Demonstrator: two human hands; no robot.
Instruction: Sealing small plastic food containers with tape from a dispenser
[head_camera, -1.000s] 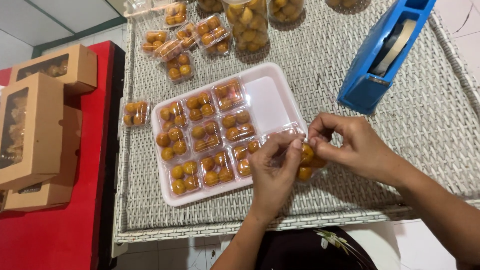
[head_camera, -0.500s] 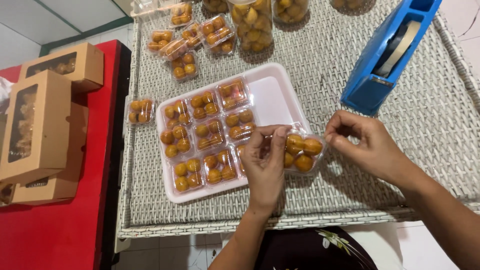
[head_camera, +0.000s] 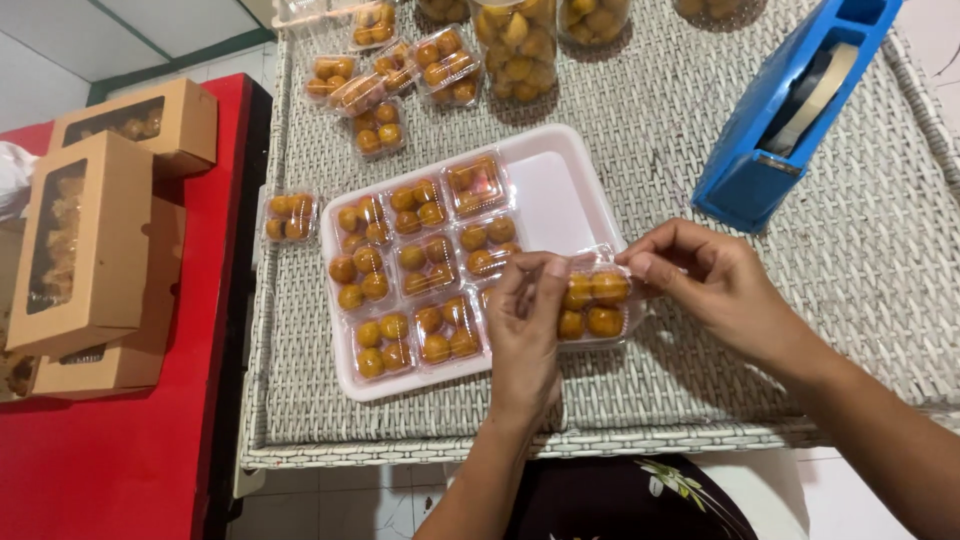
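Two hands, the left hand and right hand, pinch a small clear box of orange balls with closed fingers, probably pressing it shut; next it needs a spot on the pink tray.

Even soft light, faint shadows, sharp, slight wide-angle distortion

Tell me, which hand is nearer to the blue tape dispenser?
Right. The right hand is just below and left of the tape dispenser, gripping the small clear box at its right end. The left hand holds the box's left end, farther away.
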